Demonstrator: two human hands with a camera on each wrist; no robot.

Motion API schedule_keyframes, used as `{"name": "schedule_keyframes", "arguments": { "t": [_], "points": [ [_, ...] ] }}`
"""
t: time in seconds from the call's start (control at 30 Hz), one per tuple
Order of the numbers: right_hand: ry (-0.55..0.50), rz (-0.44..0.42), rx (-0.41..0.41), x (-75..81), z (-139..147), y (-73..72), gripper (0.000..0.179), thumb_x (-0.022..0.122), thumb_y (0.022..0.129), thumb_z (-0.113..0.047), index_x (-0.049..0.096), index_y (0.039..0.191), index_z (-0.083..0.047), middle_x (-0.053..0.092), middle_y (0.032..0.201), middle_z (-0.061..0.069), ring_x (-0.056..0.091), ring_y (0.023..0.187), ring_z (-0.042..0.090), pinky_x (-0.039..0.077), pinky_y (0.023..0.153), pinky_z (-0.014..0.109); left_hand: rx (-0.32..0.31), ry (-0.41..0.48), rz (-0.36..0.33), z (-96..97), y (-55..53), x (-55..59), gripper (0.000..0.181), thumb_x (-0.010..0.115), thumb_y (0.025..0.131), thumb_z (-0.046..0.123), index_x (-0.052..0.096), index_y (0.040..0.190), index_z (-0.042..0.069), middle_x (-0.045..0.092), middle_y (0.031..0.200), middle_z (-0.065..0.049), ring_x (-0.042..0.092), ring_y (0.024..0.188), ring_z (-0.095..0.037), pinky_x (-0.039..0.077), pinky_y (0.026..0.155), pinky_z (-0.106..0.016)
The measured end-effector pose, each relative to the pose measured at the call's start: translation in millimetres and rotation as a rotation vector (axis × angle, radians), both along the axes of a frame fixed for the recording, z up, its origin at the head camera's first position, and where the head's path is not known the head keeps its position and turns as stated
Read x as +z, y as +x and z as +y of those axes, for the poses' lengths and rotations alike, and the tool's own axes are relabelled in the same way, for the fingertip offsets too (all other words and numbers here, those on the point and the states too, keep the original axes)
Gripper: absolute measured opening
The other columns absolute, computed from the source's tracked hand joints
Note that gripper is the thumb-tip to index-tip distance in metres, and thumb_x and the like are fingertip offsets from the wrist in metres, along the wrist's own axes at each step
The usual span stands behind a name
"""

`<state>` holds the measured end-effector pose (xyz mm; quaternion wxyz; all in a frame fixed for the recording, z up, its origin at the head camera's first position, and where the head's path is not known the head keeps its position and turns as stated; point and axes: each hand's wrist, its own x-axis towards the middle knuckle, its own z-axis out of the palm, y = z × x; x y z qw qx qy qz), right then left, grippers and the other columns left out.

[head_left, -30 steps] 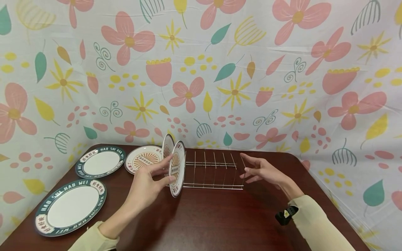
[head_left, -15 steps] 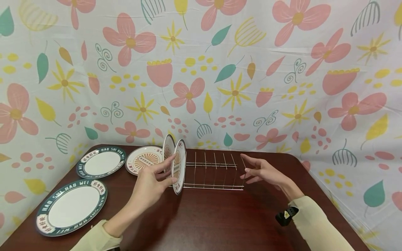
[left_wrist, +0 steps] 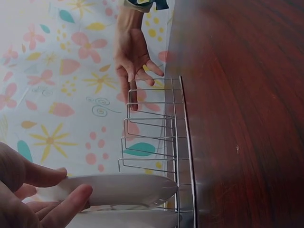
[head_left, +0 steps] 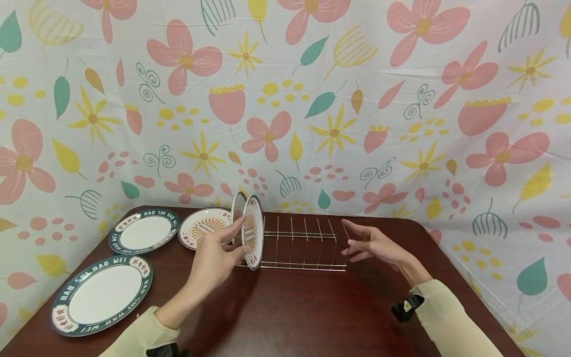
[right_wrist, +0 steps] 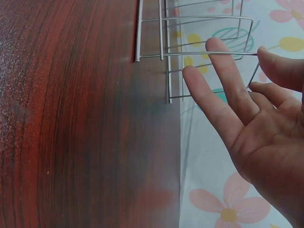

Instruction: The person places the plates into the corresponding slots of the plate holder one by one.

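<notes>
My left hand (head_left: 210,260) pinches a small white plate (head_left: 254,233) with an orange sunburst between thumb and fingers. The plate stands nearly upright at the left end of a wire dish rack (head_left: 303,268). In the left wrist view its lower edge (left_wrist: 161,189) is down among the rack's wires. A similar plate (head_left: 238,204) stands just left of it in the rack, partly hidden. At the rack's right end, my right hand (head_left: 376,245) holds the end wire by thumb and index finger. The right wrist view has the other fingers (right_wrist: 213,102) spread.
Another sunburst plate (head_left: 200,230) lies flat behind my left hand. Two larger plates with dark green rims, one farther back (head_left: 147,232) and one nearer (head_left: 102,297), lie flat on the left. Everything sits on a dark red-brown table (head_left: 312,312) before a floral cloth (head_left: 285,99).
The plate in my left hand has shifted slightly, settling more upright with its bottom edge closer to the rack's front rail. My right hand has stayed at the rack's end.
</notes>
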<state>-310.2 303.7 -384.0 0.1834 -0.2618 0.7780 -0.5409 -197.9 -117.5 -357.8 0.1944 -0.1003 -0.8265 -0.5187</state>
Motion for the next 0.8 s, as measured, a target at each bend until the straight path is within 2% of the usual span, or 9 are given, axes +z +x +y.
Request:
{"name": "schedule_keyframes", "arguments": {
  "t": [0.23, 0.37, 0.6, 0.7, 0.8],
  "points": [
    [-0.004, -0.003, 0.002, -0.4, -0.6, -0.7, 0.072, 0.054, 0.111, -0.009, 0.011, 0.167, 0.001, 0.004, 0.173, 0.024, 0.068, 0.117, 0.041, 0.058, 0.093, 0.057, -0.015, 0.028, -0.034, 2.4, -3.0, 1.6, 0.071, 0.086, 0.082, -0.006, 0.068, 0.144, 0.024, 0.067, 0.135, -0.015, 0.068, 0.048, -0.023, 0.055, 0.045, -0.029],
    [-0.003, -0.004, -0.001, -0.4, -0.4, -0.7, 0.073, 0.054, 0.11, -0.009, 0.01, 0.167, 0.001, 0.005, 0.173, 0.024, 0.069, 0.117, 0.04, 0.058, 0.093, 0.057, -0.01, 0.016, -0.024, 2.9, -5.5, 0.9, 0.071, 0.086, 0.082, -0.006, 0.068, 0.144, 0.024, 0.068, 0.132, -0.018, 0.063, 0.04, -0.021, 0.054, 0.041, -0.031],
    [-0.002, -0.002, -0.004, 0.1, 0.0, 0.2, 0.072, 0.055, 0.111, -0.01, 0.011, 0.168, -0.001, 0.004, 0.173, 0.023, 0.068, 0.117, 0.039, 0.058, 0.093, 0.057, 0.016, -0.022, 0.009, 5.4, -9.7, -2.9, 0.07, 0.086, 0.081, -0.008, 0.068, 0.143, 0.02, 0.071, 0.124, -0.022, 0.057, 0.034, -0.016, 0.05, 0.035, -0.031],
    [-0.006, -0.007, -0.004, 0.1, 0.1, 0.4, 0.072, 0.055, 0.111, -0.011, 0.012, 0.168, -0.003, 0.005, 0.173, 0.022, 0.068, 0.117, 0.039, 0.058, 0.093, 0.057, 0.021, -0.01, -0.001, 6.3, -10.0, -4.2, 0.068, 0.084, 0.082, -0.01, 0.069, 0.142, 0.018, 0.072, 0.122, -0.022, 0.062, 0.04, -0.014, 0.051, 0.036, -0.031],
    [-0.008, -0.008, -0.003, 0.5, 0.2, 0.8, 0.072, 0.055, 0.111, -0.01, 0.012, 0.168, -0.003, 0.005, 0.173, 0.022, 0.068, 0.117, 0.039, 0.058, 0.092, 0.057, 0.017, 0.021, -0.022, 6.7, -9.6, -4.6, 0.066, 0.081, 0.083, -0.013, 0.069, 0.141, 0.015, 0.073, 0.119, -0.022, 0.069, 0.048, -0.019, 0.053, 0.036, -0.033]
  ]
}}
